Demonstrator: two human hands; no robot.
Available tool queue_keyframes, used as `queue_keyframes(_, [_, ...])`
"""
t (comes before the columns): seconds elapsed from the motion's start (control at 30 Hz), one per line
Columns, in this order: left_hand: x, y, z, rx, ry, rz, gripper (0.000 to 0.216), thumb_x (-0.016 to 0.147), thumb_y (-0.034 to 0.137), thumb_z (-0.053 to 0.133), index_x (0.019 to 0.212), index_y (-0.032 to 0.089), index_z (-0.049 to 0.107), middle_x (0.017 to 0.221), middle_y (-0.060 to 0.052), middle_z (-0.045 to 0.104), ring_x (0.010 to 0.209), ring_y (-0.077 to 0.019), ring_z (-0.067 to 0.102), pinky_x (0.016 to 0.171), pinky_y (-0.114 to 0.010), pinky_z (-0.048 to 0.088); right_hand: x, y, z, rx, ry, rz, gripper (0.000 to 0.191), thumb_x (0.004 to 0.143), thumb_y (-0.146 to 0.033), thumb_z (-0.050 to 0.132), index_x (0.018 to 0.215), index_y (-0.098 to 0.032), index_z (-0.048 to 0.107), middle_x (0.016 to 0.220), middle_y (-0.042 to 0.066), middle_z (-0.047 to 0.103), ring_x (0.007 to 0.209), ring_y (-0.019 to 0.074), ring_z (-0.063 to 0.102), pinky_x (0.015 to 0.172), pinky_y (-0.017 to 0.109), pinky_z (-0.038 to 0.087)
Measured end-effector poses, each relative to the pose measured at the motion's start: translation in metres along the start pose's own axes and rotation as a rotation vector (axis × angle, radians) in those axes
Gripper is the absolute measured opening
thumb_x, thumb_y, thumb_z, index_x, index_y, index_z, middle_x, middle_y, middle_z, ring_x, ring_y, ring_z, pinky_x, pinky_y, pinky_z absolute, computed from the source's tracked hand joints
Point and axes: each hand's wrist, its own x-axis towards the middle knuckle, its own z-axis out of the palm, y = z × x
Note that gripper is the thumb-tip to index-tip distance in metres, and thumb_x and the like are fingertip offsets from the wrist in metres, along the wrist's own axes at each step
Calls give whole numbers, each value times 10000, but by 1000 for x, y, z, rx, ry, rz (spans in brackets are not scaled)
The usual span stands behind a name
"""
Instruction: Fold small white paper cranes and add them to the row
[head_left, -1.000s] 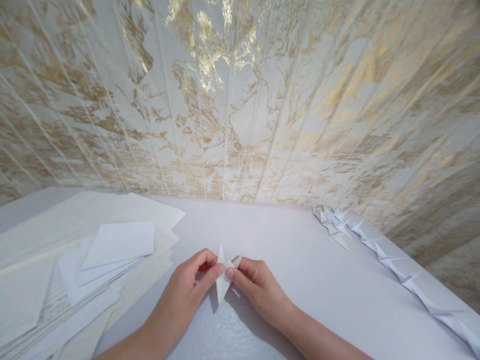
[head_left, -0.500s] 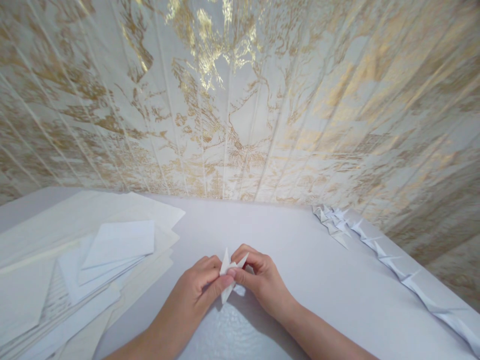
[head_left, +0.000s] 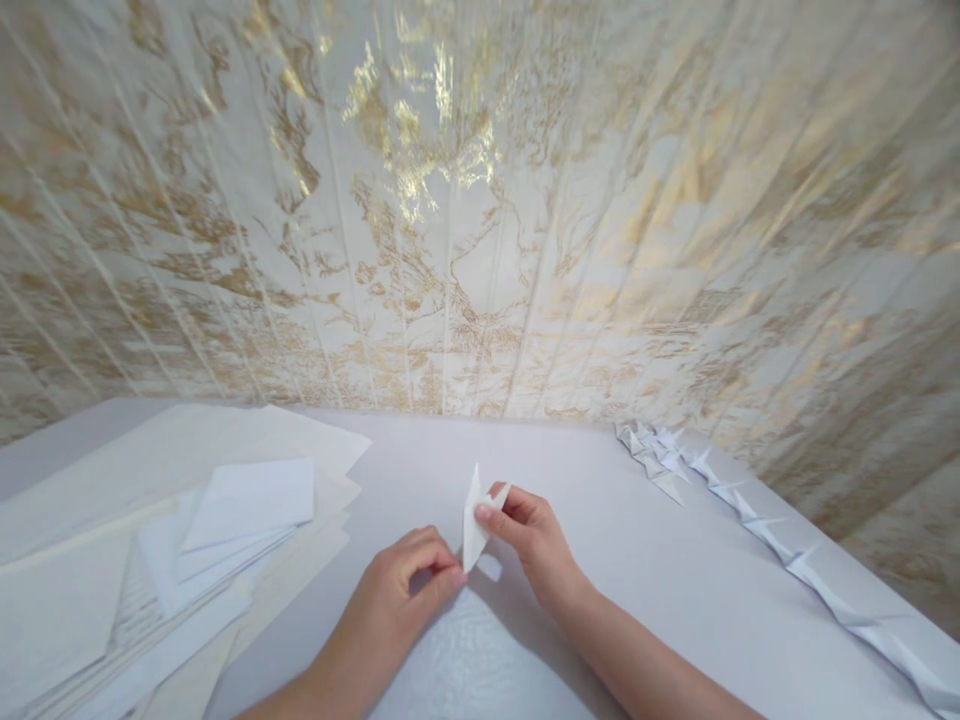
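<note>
One folded wht paper [head_left: 472, 535] was upright over the table [head_left: 585, 480]. R hand [head_left: 538, 545], nearly closed, pinched its 2 o'clock side; L hand [head_left: 407, 582], curled, pinched its 6 o'clock tip. Relative to it, folded pcs [head_left: 832, 597] lay approx 2–4 o'clock, loose sheets [head_left: 255, 500] approx 9.

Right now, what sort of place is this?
Likely a room at home, at a white table used for paper craft: gold-patterned backdrop behind, paper sheets on the left, folded paper pieces lined along the right edge.
</note>
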Motion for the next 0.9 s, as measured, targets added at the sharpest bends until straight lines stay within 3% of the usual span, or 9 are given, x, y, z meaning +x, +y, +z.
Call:
queue_keyframes(0.1, [-1, 2, 0, -38, 54, 18, 232, 862, 427, 603, 790, 208, 630, 754, 12, 586, 750, -188, 551, 713, -265, 409, -3, 7, 7, 19, -19, -25, 442, 670, -528, 799, 624, -166, 550, 573, -31, 531, 553, 110, 444, 570, 253, 348])
queue_keyframes(0.2, [-1, 5, 5, -72, 69, -22, 340, 883, 464, 539, 667, 201, 531, 649, 36, 485, 661, -167, 482, 622, -253, 366, -4, 17, 14, 68, -1, 17, 483, 594, -539, 839, 579, -163, 538, 521, -21, 543, 500, 110, 450, 530, 251, 343])
queue_keyframes(0.3, [0, 11, 11, -121, 79, -43, 381, 913, 476, 440, 656, 200, 495, 614, 47, 430, 622, -159, 447, 585, -253, 343, -3, 22, 20, 93, 21, 18, 453, 647, -554, 794, 637, -157, 574, 525, -22, 540, 476, 110, 451, 504, 247, 344])
queue_keyframes(0.43, [4, 15, 13, -110, 94, -15, 356, 879, 447, 485, 624, 200, 499, 575, 51, 447, 585, -159, 458, 552, -251, 339, 1, 21, 24, 127, 65, -13, 427, 682, -550, 765, 682, -160, 592, 522, -41, 498, 465, 104, 416, 489, 245, 338])
queue_keyframes(0.57, [18, 6, 8, -94, 246, 11, 162, 862, 338, 498, 827, 201, 576, 753, 4, 606, 707, -200, 571, 664, -292, 438, 10, 19, 22, 136, 126, -77, 403, 661, -509, 801, 676, -152, 616, 557, -31, 522, 520, 103, 413, 541, 249, 333])
queue_keyframes(0.67, [33, -2, 3, -93, 362, 9, 177, 862, 339, 493, 964, 214, 567, 922, -35, 639, 839, -232, 608, 784, -344, 460, 17, 21, 19, 132, 150, -78, 399, 643, -502, 816, 700, -148, 641, 563, -31, 530, 514, 100, 395, 537, 249, 302])
queue_keyframes(0.9, [43, -3, -4, -84, 328, 111, 155, 904, 371, 528, 875, 235, 597, 870, 4, 612, 851, -205, 589, 789, -303, 428, 23, 24, 20, 76, 55, -75, 384, 670, -495, 799, 658, -160, 612, 578, -32, 499, 544, 108, 390, 549, 259, 295])
